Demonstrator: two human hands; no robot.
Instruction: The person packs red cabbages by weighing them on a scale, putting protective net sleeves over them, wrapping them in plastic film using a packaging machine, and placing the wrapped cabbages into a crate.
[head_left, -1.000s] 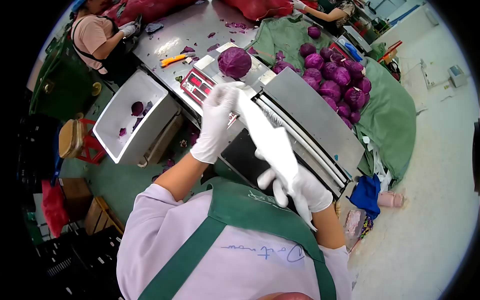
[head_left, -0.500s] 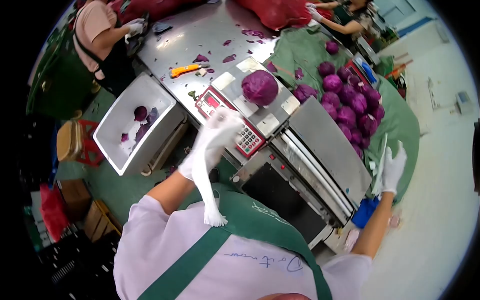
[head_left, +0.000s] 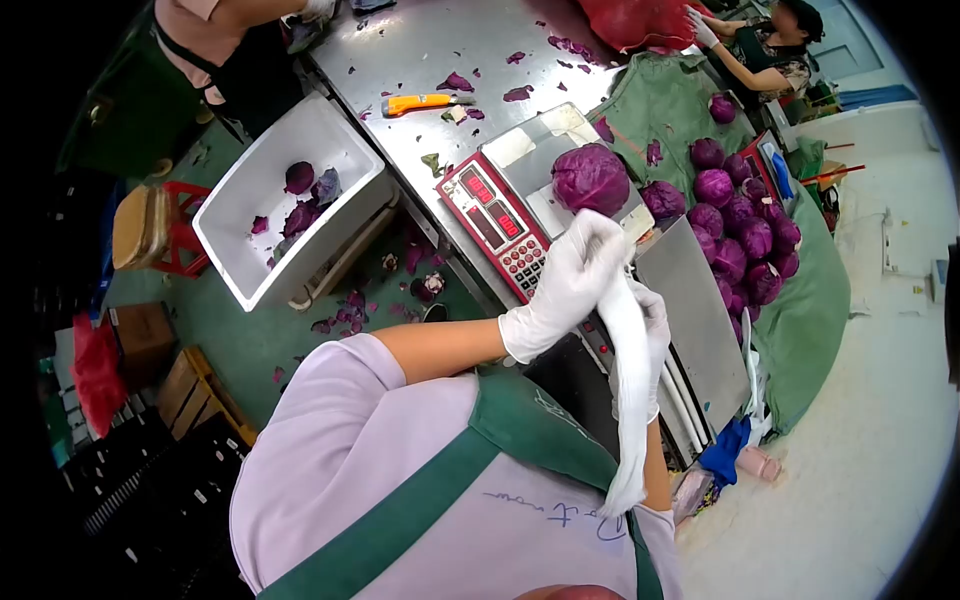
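My left hand [head_left: 568,285], in a white glove, is closed on the upper end of a white net sleeve [head_left: 628,390], which hangs down over my apron. Just right of it and partly behind the sleeve, my gloved right hand [head_left: 648,345] has bent fingers close to the sleeve's top; what they grip, if anything, is hidden. A purple cabbage [head_left: 590,179] rests on the plate of a red scale [head_left: 490,222] with lit digits, just beyond my hands. The wrapping machine [head_left: 690,320] with white rollers stands to the right of the scale.
Several purple cabbages [head_left: 735,225] lie on green cloth at the right. An orange knife [head_left: 428,104] and leaf scraps are on the metal table [head_left: 400,50]. A white bin [head_left: 235,215] with trimmings stands left. Two people work beyond, near a red sack [head_left: 640,20].
My right hand has come back from the far right to beside my left hand. My left hand has moved right with the sleeve. The view has shifted, and the scale and cabbage appear further right.
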